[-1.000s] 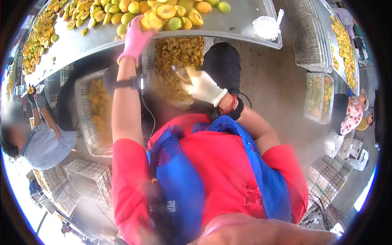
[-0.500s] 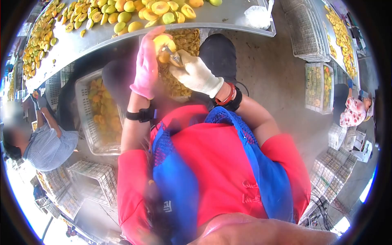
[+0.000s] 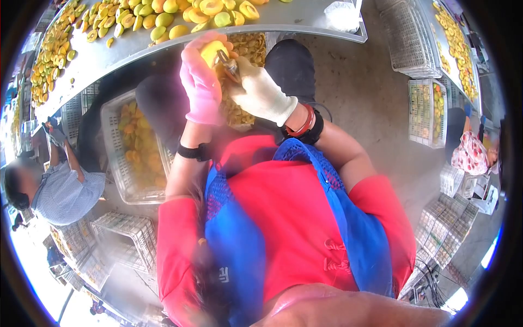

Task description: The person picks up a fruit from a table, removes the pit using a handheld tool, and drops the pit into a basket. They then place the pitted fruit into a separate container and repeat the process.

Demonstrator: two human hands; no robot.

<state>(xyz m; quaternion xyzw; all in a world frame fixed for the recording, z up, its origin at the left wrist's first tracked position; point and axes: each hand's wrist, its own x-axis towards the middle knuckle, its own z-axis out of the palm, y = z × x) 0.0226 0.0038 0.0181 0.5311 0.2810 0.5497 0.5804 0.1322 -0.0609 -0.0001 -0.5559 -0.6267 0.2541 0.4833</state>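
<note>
Head view, left hand [image 3: 201,82] curled around yellow fruit [image 3: 212,52], partly hidden; right hand [image 3: 262,90] gripping tool [image 3: 229,65], partly covered

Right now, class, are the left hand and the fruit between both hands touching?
Touching: the head view shows the left hand, gloved in pink, cupped around the fruit.

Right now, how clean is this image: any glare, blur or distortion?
All in the head view: fisheye curves the metal table; glare whitens the lower-left edge; the pink-gloved left hand looks hazy, the right hand sharper.
</note>
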